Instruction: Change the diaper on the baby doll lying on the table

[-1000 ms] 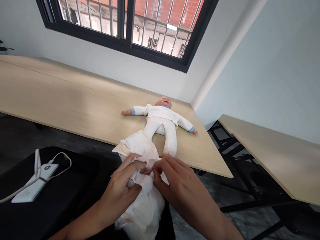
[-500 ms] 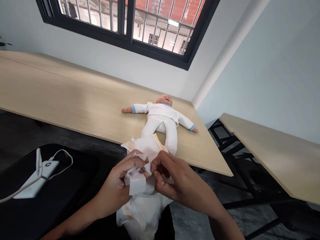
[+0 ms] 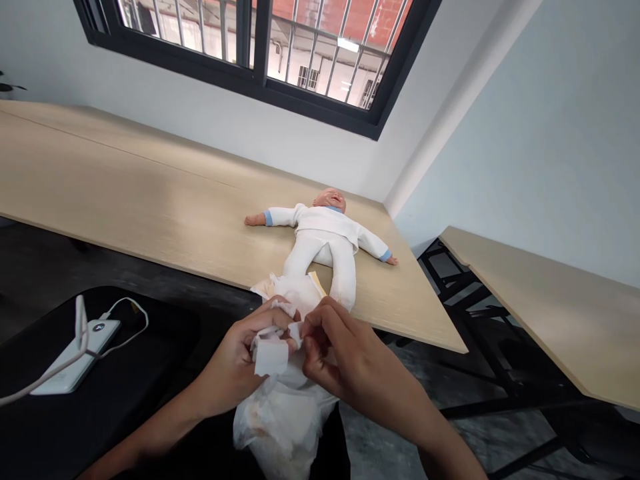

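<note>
A crumpled white disposable diaper (image 3: 285, 417) hangs between my hands and over my lap, some of its ruffled material spreading up towards the doll's legs. My left hand (image 3: 240, 353) is closed around its bunched edge, with a white tab (image 3: 271, 357) sticking out below the fingers. Thumb and forefinger of my right hand (image 3: 345, 353) pinch a small white end of the diaper beside the left fingertips. Beyond them a baby doll (image 3: 327, 230) in white clothes with blue cuffs lies on its back, arms spread. The diaper hides its feet.
The doll lies on a long wooden table (image 3: 150, 193) under a barred window (image 3: 310, 53). At left, a white power bank (image 3: 77, 357) with a cable rests on a black seat (image 3: 165, 347). A second table (image 3: 550, 307) stands at right.
The diaper's tab has shifted slightly left and up and now faces me flatter. Both hands keep their grip with small movements. The doll stays put.
</note>
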A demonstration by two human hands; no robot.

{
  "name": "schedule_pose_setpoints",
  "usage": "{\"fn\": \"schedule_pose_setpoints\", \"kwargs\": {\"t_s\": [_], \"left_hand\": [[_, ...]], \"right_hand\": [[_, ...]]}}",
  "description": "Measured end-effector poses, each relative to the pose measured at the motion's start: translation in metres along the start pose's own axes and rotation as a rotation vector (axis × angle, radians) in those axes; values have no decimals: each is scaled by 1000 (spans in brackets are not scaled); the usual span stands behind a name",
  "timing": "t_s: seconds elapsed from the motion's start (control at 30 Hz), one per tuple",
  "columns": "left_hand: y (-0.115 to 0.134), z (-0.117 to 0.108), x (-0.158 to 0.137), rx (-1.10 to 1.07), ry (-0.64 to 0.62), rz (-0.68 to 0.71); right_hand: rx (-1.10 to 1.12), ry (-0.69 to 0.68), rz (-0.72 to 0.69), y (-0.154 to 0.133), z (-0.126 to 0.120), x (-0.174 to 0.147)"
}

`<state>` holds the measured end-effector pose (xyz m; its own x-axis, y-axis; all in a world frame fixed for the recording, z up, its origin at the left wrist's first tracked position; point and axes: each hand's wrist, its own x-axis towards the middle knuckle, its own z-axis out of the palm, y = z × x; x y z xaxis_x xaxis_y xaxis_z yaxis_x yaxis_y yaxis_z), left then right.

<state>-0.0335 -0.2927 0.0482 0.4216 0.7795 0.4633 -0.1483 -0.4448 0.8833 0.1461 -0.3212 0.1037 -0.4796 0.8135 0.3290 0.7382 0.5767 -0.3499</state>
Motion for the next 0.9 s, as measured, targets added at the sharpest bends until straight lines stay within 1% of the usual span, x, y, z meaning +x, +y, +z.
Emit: {"fn": "schedule_pose_setpoints", "kwargs": {"t_s": [0.1,0.13,0.17,0.27,0.3,0.37,0.53,0.63,0.77,0.9], "left_hand": [[4,1,-3,-68,-62,33],[5,2,-3,-78,-58,30],[6,4,-3,-82,-33,19],[4,8,0,-81,91,-25],[3,9,1,-74,126,-33],[-1,10,2,-48,165,-54],[-5,9,1,-5,184,-111],[-6,8,1,-13,191,-108],[-6,9,1,-9,203,-71],[-5,9,-1,28,191,9]], "right_hand": [[13,162,130,9,-6,-1],[28,187,142,10,-9,-2],[50,168,125,10,-10,-4],[95,53,40,1,-10,-10],[98,50,32,-2,-9,-11],[89,89,44,-7,-4,-11],[38,157,-1,-11,9,-12],[14,221,-18,-12,15,-15],[-38,312,-36,-12,26,-20],[-47,405,-3,-6,40,-21]]}}
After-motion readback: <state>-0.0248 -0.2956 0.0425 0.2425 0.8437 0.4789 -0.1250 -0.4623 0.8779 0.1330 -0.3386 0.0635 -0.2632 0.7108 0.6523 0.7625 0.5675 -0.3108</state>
